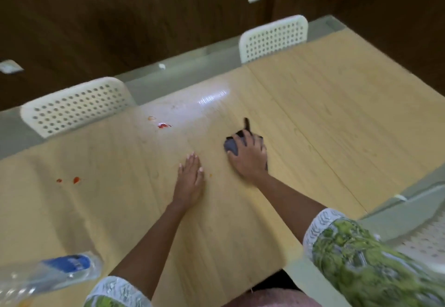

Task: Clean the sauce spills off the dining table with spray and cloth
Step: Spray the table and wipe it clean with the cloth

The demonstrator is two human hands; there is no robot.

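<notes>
Here the right hand (pixel 248 156) lies on top of a dark cloth (pixel 232 146), fingers spread and bent over the bunched fabric, pressing it against the table (pixel 337 104). The cloth sits directly beneath the palm and fingers; a grey fold bulges out on the hand's left side, and a thin black corner sticks out beyond the fingertips toward the far edge. Just to the left of this hand, and slightly nearer the person, the left hand (pixel 190 179) rests flat on the wood with fingers straight and held together, holding nothing. The two hands are near each other but apart.

Beyond the left hand, toward the far edge, lies a red sauce spill (pixel 164 125) with a smaller orange smear (pixel 151 118) just beside it. Well to the left of both hands are two red drops (pixel 76 180), close together. A tiny orange speck (pixel 210 175) lies just right of the left hand's thumb.

At the near left corner, well apart from the hands, a clear plastic bottle (pixel 55 270) with a blue label lies blurred; its top cannot be made out. Both forearms emerge from green patterned sleeves (pixel 349 246) with white trim. Two white perforated chairs (pixel 77 107) stand at the far side of the table.
</notes>
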